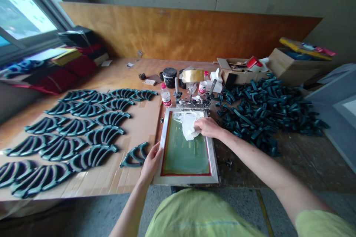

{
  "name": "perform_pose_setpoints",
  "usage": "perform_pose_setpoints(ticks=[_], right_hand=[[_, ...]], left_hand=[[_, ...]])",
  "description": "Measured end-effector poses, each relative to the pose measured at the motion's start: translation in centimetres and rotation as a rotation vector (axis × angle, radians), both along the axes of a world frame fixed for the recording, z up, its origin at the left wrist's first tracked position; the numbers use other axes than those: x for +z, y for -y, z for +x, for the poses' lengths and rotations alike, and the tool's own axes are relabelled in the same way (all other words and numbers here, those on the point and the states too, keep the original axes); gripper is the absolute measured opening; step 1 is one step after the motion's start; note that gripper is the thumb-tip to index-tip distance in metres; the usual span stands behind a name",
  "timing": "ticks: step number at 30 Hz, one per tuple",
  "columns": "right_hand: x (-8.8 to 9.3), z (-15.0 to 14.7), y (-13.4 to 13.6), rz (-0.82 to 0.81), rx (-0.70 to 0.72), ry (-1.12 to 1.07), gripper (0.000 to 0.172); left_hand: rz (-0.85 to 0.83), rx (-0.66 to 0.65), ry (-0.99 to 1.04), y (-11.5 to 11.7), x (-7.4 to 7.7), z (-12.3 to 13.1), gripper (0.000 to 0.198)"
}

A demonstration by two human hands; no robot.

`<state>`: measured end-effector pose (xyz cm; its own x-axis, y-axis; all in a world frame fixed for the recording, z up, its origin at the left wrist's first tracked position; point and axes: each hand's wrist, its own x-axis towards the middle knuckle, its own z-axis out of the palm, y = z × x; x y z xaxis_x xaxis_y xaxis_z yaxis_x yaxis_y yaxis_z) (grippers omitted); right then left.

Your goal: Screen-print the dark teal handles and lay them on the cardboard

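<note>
In the head view, a screen-printing frame (214,163) with pale metal bars and green mesh lies in front of me. My left hand (152,158) grips the frame's left bar, its fingertips against the edge. A crumpled white cloth (190,125) rests on the upper part of the mesh. My right hand (207,127) pinches this cloth at its right side; the fingertips are partly hidden in its folds. At the frame's far end sits a metal hinge clamp (193,104) with two upright posts. Just left of my left hand lie a few dark green curved handles (133,156).
Rows of dark green curved handles (76,126) cover a cardboard sheet (144,118) on the left. A heap of similar pieces (250,107) lies right. Behind the clamp stand a bottle (166,96), a black tub (170,77) and a tape roll (193,75). Cardboard boxes (294,67) stand back right.
</note>
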<state>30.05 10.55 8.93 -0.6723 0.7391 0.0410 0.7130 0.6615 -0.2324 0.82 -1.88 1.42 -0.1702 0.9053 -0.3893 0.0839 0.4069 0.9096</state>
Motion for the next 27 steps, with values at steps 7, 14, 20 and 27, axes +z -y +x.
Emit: perform_pose_setpoints(ticks=[7, 14, 20, 27], right_hand=[[-3.2, 0.1, 3.3, 0.104, 0.026, -0.145, 0.03], [1.8, -1.6, -3.6, -0.004, -0.25, -0.218, 0.053], [3.9, 1.7, -7.4, 0.159, -0.502, -0.255, 0.051], [-1.9, 5.6, -2.1, -0.046, -0.646, -0.189, 0.028]], left_hand=[[-0.007, -0.009, -0.004, 0.0, 0.2, -0.2, 0.075], [-0.032, 0.003, 0.041, 0.0, 3.4, -0.3, 0.084], [0.047, -0.019, 0.083, -1.7, 10.1, -1.0, 0.066], [0.465, 0.078, 0.287, -8.9, 16.2, 1.4, 0.057]])
